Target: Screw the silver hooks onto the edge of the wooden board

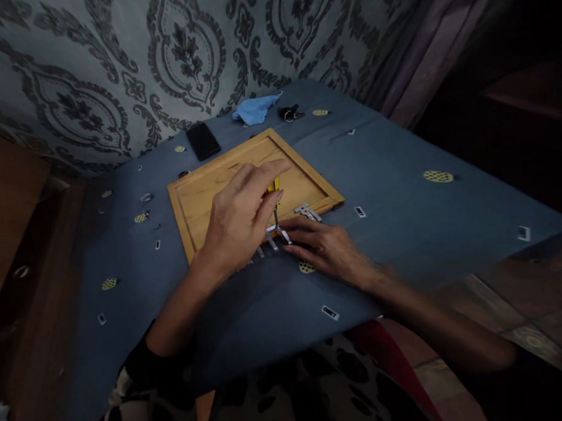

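Observation:
A framed wooden board point(202, 201) lies on the table, its near edge towards me. My left hand point(235, 215) is over that edge, closed around the yellow handle of a screwdriver point(275, 185). The screwdriver stands upright, its shaft pointing down at a shiny metal hook point(286, 237) on the board's edge. From the right, my right hand point(326, 246) pinches this hook with its fingertips. More narrow metal hooks point(271, 241) stick out along the edge to the left, partly hidden by my left hand. Another metal fitting point(309, 212) is at the board's right corner.
A blue cloth covers the table point(401, 212). Behind the board are a black phone point(203, 141), a crumpled light-blue cloth point(256, 109) and a bunch of keys point(290, 114). A small metal piece point(146, 198) lies to the left. A patterned curtain point(183, 54) hangs behind the table.

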Available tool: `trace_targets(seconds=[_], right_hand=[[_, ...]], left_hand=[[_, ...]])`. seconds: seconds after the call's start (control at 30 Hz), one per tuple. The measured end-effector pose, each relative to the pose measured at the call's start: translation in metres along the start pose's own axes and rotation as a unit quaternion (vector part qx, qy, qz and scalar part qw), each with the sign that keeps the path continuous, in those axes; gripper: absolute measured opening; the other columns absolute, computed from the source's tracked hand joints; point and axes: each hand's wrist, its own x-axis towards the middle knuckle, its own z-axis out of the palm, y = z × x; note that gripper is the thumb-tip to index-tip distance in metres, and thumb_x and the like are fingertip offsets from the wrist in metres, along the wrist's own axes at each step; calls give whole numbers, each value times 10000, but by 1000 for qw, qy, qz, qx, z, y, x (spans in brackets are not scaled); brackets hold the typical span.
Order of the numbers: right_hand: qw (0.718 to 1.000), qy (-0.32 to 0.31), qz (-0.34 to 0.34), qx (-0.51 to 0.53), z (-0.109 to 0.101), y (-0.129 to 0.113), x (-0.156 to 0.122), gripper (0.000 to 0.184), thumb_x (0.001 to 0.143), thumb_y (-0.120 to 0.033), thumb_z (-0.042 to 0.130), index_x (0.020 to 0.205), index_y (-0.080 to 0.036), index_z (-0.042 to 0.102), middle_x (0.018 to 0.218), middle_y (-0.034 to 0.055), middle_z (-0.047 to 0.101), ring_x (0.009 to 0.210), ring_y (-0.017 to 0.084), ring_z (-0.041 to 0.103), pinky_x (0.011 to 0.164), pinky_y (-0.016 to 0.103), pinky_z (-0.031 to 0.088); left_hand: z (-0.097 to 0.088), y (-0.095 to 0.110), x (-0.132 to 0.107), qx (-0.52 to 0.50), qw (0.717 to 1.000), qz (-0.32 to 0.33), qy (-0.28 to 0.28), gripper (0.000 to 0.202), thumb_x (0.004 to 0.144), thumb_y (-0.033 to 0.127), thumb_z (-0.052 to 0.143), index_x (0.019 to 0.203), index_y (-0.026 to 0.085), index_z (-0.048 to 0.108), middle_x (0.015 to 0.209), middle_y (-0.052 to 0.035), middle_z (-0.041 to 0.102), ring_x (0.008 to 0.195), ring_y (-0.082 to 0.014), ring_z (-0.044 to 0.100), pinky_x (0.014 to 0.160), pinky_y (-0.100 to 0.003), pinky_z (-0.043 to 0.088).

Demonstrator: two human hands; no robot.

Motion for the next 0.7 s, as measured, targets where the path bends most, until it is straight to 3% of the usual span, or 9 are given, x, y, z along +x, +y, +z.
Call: trace_targets(seconds=[0.17, 0.3, 0.37, 0.53, 0.7], right_hand=[[1000, -7, 0, -4, 0, 1, 0, 308, 1016, -330, 508, 1166, -201, 744, 1287, 121, 704, 1098, 255, 727, 898, 405, 630], [1000, 0, -3, -6, 2, 2, 0, 286, 1010, -325, 526, 1165, -217, 741, 1282, 105, 707, 1101, 240, 726, 928, 387, 618], [1000, 1, -7, -5, 2, 2, 0, 288, 1015, -318, 519, 1161, -201, 738, 1284, 112, 706, 1095, 240, 728, 912, 394, 625], [1000, 0, -7, -6, 1, 0, 0, 286, 1019, -321, 513, 1146, -200, 738, 1281, 118, 706, 1079, 243, 734, 882, 411, 639], [1000, 2, -7, 0, 1, 1, 0, 286, 1015, -322, 518, 1126, -194, 749, 1271, 123, 708, 1075, 252, 734, 912, 441, 634]], left_hand=[[2, 1, -1, 4, 1000, -20, -15, 277, 978, 191, 543, 1253, 195, 583, 1227, -61, 695, 1080, -185, 684, 893, -305, 588], [3, 0, -2, 29, 999, -24, -5, 239, 978, 287, 605, 1191, 181, 629, 1123, -64, 704, 915, -168, 692, 809, -294, 595], [2, 0, -2, 26, 999, -22, 3, 215, 969, 247, 613, 1168, 170, 644, 1066, -55, 700, 839, -146, 682, 777, -279, 596], [0, 1, -1, -8, 999, -34, -14, 263, 967, 170, 549, 1224, 201, 593, 1178, -53, 693, 994, -184, 695, 838, -321, 614], [-4, 3, -1, -35, 998, -35, -29, 293, 959, 138, 524, 1237, 220, 565, 1242, -48, 685, 1005, -182, 705, 894, -342, 613]])
